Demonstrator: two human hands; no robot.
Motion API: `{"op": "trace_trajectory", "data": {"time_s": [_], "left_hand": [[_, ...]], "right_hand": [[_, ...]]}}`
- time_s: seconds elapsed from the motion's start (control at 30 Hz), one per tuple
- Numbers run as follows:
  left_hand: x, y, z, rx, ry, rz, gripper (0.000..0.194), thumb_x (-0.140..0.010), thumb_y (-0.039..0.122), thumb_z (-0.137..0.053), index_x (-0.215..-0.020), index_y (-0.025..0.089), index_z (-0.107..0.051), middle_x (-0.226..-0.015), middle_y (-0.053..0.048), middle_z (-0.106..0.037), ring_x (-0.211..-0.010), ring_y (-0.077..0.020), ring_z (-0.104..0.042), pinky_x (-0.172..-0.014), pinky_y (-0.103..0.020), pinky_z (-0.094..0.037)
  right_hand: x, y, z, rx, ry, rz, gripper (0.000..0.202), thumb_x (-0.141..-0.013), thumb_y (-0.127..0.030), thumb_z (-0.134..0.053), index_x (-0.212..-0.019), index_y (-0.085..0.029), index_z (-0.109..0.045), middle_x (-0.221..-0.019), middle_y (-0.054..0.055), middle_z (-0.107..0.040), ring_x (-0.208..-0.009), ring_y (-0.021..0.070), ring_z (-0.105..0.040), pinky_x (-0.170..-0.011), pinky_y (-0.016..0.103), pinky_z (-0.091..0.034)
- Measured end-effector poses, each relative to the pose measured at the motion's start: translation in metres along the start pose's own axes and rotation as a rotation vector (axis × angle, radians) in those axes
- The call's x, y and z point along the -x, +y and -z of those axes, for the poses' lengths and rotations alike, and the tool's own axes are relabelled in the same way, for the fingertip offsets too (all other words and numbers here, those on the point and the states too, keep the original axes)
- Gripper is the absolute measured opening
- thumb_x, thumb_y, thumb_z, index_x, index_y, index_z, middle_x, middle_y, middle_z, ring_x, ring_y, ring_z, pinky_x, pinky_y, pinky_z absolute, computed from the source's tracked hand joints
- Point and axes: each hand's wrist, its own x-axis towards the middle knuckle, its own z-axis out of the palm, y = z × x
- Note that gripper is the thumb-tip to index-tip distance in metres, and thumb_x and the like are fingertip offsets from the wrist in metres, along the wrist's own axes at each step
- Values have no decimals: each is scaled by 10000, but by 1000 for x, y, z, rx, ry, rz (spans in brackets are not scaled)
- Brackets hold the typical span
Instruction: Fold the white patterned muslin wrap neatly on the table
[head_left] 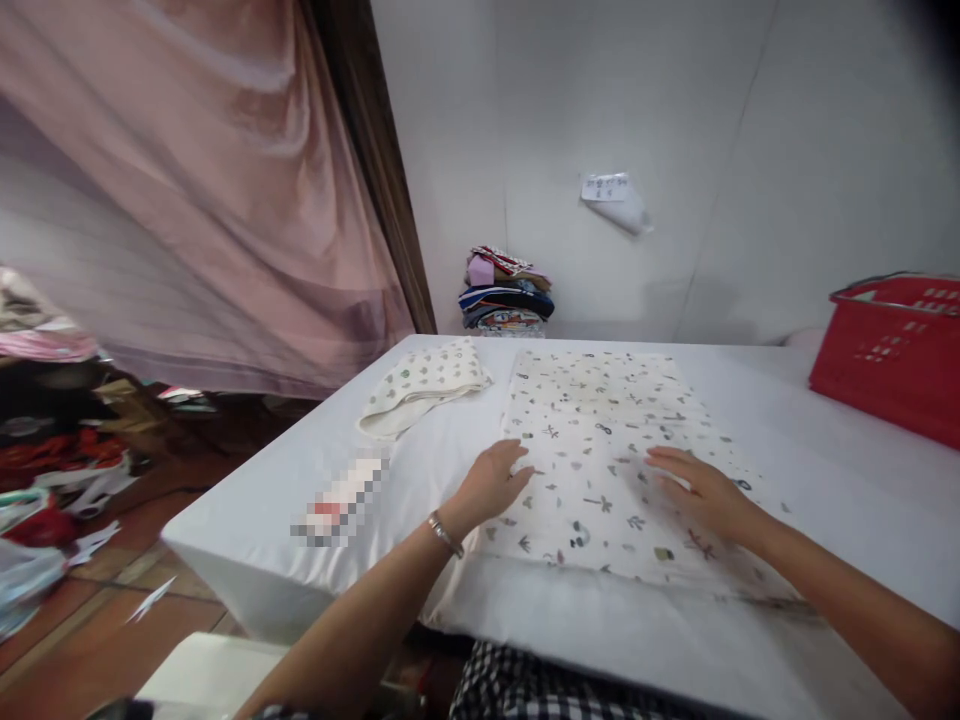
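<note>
A white cloth with small printed plants and shapes (600, 450) lies spread flat on the white-covered table (247, 500). My left hand (491, 485), with a silver bracelet at the wrist, rests at the cloth's left edge, fingers apart and holding nothing. Over the right part of the same cloth is my right hand (697, 490), its fingers spread and nothing held in them. A folded cream cloth with green prints (427, 380) lies at the back left of the table. Nearer on the left is a pixelated, unreadable item (345, 500).
A red basket (900, 350) stands at the right back. Folded fabrics (506, 290) are stacked by the wall behind the table. A pink curtain (225, 180) hangs at the left, above bags and items on the floor. A white stool (214, 675) is at the lower left.
</note>
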Motion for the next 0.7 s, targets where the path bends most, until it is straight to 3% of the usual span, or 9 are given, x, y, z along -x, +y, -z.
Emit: {"op": "trace_trajectory", "data": {"time_s": [0.1, 0.17, 0.27, 0.33, 0.43, 0.5, 0.6, 0.7], "left_hand": [[-45, -4, -23, -214, 21, -27, 521, -918, 432, -482, -1342, 131, -511, -1507, -139, -365, -1428, -290, -259, -1166, -477, -225], [-62, -17, -37, -274, -25, 33, 581, -919, 476, -470, -1385, 130, -462, -1527, -143, -321, -1439, -299, -226, -1163, -512, -201], [-66, -41, -49, -261, -50, 82, 637, -936, 541, -380, -1443, 154, -385, -1546, -122, -280, -1443, -277, -219, -1157, -508, -216], [-62, -50, -51, -265, -40, 71, 639, -939, 544, -359, -1454, 166, -369, -1550, -112, -275, -1446, -267, -213, -1159, -499, -214], [-63, -50, -48, -292, -60, 100, 620, -935, 541, -366, -1430, 170, -408, -1535, -113, -316, -1438, -276, -238, -1146, -526, -227], [-75, -43, -44, -325, -29, 113, 611, -932, 552, -362, -1392, 163, -462, -1517, -129, -349, -1428, -299, -257, -1137, -553, -227], [-112, -29, -39, -355, 49, 42, 656, -933, 573, -332, -1399, 129, -458, -1529, -148, -315, -1437, -308, -229, -1158, -531, -191], [-154, -29, -41, -361, 22, 27, 699, -940, 565, -307, -1449, 91, -378, -1555, -143, -248, -1454, -289, -176, -1180, -491, -144]], "right_hand": [[-37, 22, 2, 179, 62, -12, 562, -943, -525, -305, -1409, -254, -465, -1543, 43, -305, -1416, 282, -268, -1110, 476, -343], [-48, 42, 0, 315, 45, -116, 604, -932, -521, -303, -1427, -200, -435, -1549, 79, -283, -1436, 287, -205, -1146, 490, -260], [-45, 68, -6, 406, -7, -289, 646, -930, -547, -266, -1442, -181, -409, -1554, 95, -264, -1442, 289, -178, -1157, 501, -212], [-39, 77, -8, 405, -38, -314, 673, -935, -573, -231, -1457, -178, -388, -1569, 86, -223, -1450, 273, -150, -1168, 484, -180], [-40, 75, -4, 385, -78, -317, 693, -940, -591, -205, -1473, -179, -365, -1580, 83, -178, -1457, 268, -117, -1171, 479, -161], [-53, 67, 3, 390, -71, -307, 692, -941, -593, -202, -1481, -188, -352, -1585, 75, -157, -1460, 268, -88, -1173, 479, -143], [-87, 57, 15, 413, -33, -297, 692, -947, -581, -196, -1495, -177, -316, -1593, 69, -121, -1465, 251, -36, -1181, 454, -105], [-122, 63, 19, 432, -26, -319, 691, -954, -555, -198, -1510, -149, -269, -1596, 80, -98, -1467, 239, -41, -1180, 443, -102]]}}
